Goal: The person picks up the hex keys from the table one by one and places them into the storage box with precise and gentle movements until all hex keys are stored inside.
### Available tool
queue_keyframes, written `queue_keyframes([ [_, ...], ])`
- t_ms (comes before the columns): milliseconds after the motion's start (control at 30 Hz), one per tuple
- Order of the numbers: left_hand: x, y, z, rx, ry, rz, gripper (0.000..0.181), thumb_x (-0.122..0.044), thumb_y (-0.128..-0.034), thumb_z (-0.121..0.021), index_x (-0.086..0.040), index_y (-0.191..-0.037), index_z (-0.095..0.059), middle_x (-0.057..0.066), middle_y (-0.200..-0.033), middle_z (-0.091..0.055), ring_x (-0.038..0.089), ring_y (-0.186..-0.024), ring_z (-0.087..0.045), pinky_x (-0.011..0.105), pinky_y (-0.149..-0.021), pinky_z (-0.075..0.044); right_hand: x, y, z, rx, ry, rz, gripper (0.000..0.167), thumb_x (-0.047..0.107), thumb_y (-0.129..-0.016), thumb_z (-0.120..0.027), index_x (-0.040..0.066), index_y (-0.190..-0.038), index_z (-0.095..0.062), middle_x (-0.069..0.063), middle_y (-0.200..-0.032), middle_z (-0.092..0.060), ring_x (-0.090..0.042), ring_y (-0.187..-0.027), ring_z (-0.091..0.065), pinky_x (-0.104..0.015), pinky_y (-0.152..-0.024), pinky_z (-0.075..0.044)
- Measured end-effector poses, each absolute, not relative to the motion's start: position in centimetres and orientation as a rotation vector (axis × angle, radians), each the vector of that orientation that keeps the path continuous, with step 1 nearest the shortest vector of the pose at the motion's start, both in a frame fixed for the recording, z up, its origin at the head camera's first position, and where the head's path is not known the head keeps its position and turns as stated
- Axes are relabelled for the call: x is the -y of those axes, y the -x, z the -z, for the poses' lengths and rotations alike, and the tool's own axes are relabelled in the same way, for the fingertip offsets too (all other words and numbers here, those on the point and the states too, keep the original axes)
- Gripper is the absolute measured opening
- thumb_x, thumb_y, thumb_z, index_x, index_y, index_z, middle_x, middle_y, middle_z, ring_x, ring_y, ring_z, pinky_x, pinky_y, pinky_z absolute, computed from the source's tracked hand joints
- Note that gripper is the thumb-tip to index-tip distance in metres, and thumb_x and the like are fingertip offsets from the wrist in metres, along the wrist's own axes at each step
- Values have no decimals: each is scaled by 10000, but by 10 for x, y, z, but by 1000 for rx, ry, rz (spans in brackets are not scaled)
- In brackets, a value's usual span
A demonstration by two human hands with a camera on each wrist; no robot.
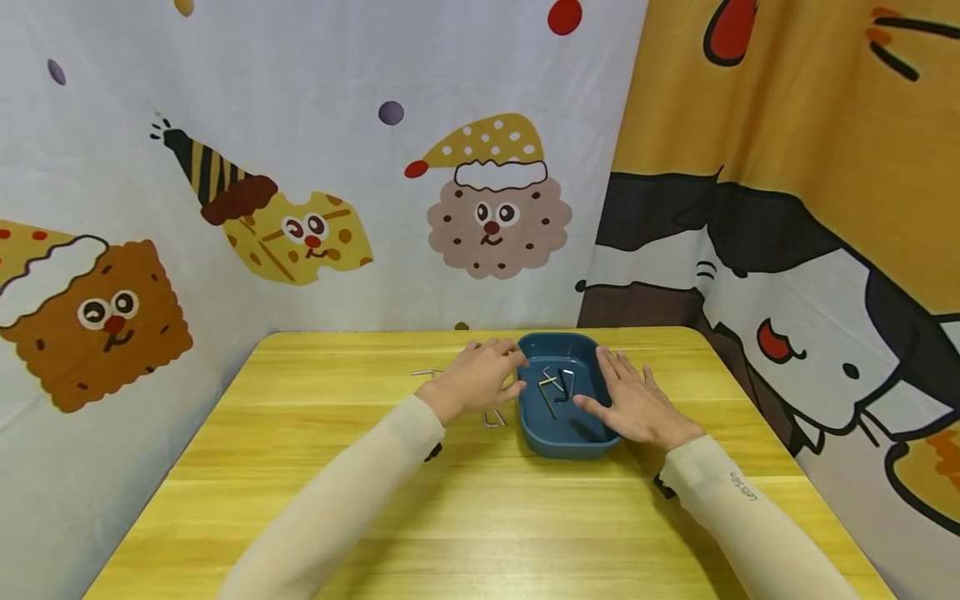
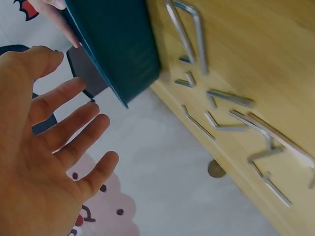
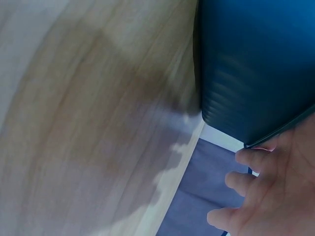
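A dark blue rectangular tray stands on the table and holds several L-shaped hex keys, some silvery, one brassy and one black. Beside its left rim hovers my left hand, fingers spread and loosely bent with nothing in them; the left wrist view shows the bare palm. My right hand lies at the right rim, its fingers fairly straight along the edge and the thumb reaching over the inside. More silvery hex keys lie loose on the table left of the tray, partly hidden behind the left hand in the head view.
The yellow wood-grain table ends at a back edge against a cartoon-printed curtain. Another printed cloth hangs on the right. The tray is close to the back edge.
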State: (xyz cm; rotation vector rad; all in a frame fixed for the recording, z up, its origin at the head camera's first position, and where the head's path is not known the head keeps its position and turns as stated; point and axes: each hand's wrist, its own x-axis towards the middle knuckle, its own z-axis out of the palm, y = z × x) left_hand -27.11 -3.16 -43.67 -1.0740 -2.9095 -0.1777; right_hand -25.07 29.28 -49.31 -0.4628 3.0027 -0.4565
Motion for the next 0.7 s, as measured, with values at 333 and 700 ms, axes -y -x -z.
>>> queue_keyframes([
  [333, 67, 272, 451, 2916, 1006, 267, 453, -423, -1193, -668, -225, -1600, -693, 65, -1733, -599, 337, -1603, -585, 676, -1316, -479, -294, 250, 495, -2998, 460, 463, 1162, 823, -1130, -485, 17, -1868, -87, -251, -1956, -118, -568, -1807, -123, -881, -1396, -61],
  [700, 117, 273, 466, 2978, 938, 332, 462, -362, -1161, -732, -194, -1590, -699, 119, -1711, -609, 401, -1599, -584, 726, -1305, -474, -294, 251, 494, -3001, 462, 464, 1166, 820, -1130, -490, 15, -1867, -80, -260, -1954, -117, -574, -1804, -122, -881, -1396, -62],
])
